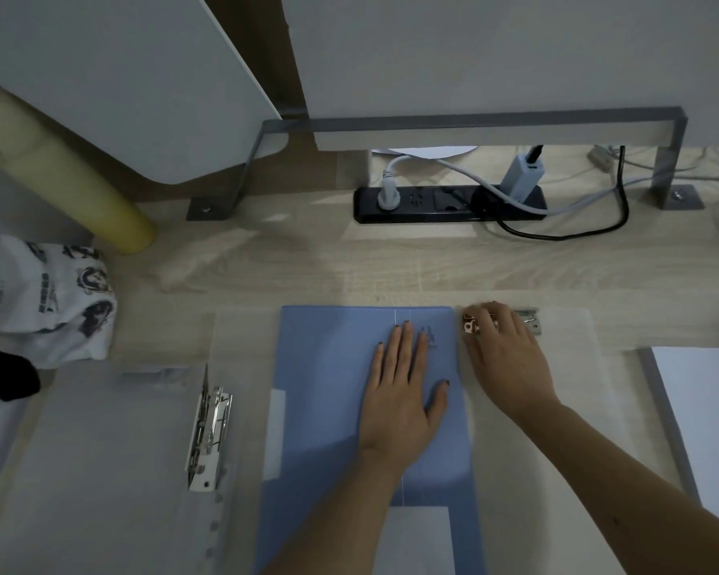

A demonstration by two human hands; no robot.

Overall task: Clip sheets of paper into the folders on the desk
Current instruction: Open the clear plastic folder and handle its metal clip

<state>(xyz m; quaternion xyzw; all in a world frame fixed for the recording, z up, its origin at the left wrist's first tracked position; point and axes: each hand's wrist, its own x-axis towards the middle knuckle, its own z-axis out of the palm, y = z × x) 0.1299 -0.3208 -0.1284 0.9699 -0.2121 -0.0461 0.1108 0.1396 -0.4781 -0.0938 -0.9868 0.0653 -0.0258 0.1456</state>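
A blue sheet or cover (328,388) lies flat in the middle of the desk, on the left leaf of an open translucent folder (573,332). My left hand (399,396) rests flat on its right half, fingers straight. My right hand (507,359) is just beyond the blue sheet's top right corner, its fingers curled over the folder's metal clip (530,319); the hand hides most of the clip. A stack of white paper (706,429) lies at the right edge.
A second translucent folder (92,471) lies open at the left with its metal clip (210,433) raised. A black power strip (449,205) with plugs and cables sits at the back under a grey metal frame (474,122). A printed cloth bag (46,300) lies far left.
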